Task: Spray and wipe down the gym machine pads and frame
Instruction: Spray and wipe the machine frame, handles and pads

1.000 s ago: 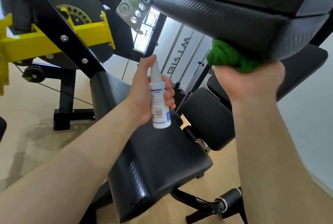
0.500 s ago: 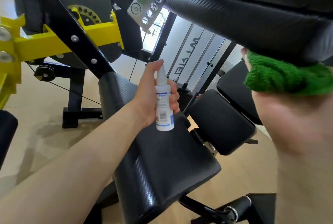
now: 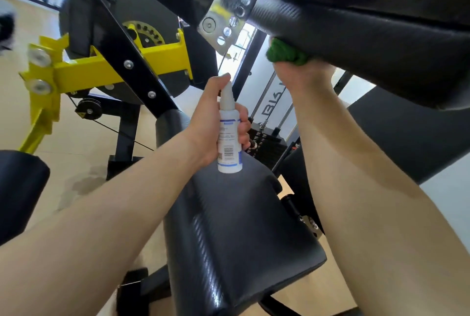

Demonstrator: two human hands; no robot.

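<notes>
The gym machine frame (image 3: 127, 61), black with yellow cross-members, occupies the upper left. The upper pad (image 3: 368, 43), black and textured, spans the top right and meets a perforated metal bracket (image 3: 229, 18). The seat pad (image 3: 241, 226) lies below centre, beneath both forearms. The left hand (image 3: 208, 122) is curled round the spray bottle (image 3: 229, 137), which stands upright above the seat pad with one digit over its nozzle. The right hand (image 3: 302, 79) grips the bunched green cloth (image 3: 284, 53) and presses it against the underside of the upper pad, near the bracket.
</notes>
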